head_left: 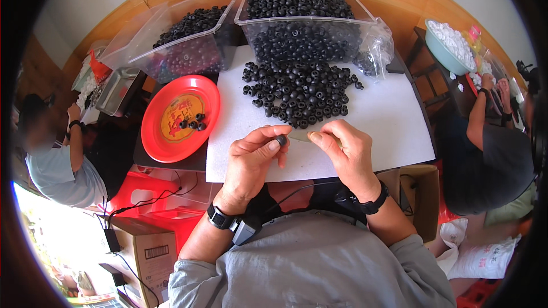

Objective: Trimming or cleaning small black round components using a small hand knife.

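Pinched between the thumb and fingers of my left hand (251, 157) is a small black round piece (281, 140). My right hand (351, 154) is closed on a small thin-bladed knife (299, 136), its blade pointing left toward that piece. I cannot tell whether the tip touches it. Both hands are over the near part of a white sheet (394, 125) on the table. Just beyond them lies a loose pile of black round pieces (302, 91), many with a hole. To the left, a red plate (149, 134) carries several similar pieces.
Two clear plastic bins (311, 20) (171, 60) of black pieces stand at the back, beside a clear plastic bag (377, 51). People sit at work left (63, 165) and right (485, 154). A basin (436, 51) of white pieces stands far right. Cardboard boxes (142, 251) flank me.
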{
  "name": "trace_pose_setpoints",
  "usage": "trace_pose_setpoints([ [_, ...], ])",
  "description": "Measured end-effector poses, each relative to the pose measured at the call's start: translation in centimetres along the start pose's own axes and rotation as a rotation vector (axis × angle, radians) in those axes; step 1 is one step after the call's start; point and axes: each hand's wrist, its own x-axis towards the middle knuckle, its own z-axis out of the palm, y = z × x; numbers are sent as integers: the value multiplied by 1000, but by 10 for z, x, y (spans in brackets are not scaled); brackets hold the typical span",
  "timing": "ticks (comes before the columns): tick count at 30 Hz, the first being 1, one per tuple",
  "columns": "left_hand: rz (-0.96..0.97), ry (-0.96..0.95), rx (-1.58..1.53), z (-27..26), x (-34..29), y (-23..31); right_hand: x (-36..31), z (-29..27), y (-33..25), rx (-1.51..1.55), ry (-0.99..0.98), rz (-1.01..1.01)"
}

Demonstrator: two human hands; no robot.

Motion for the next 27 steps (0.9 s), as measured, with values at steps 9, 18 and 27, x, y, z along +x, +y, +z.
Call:
trace_pose_setpoints([
  [9,82,-27,72,-2,15,-3,14,11,8,-63,-28,-2],
  [18,112,6,73,-6,25,-8,21,19,21,-79,-6,-71],
  [27,120,27,79,0,26,-14,20,14,27,-96,3,-152],
])
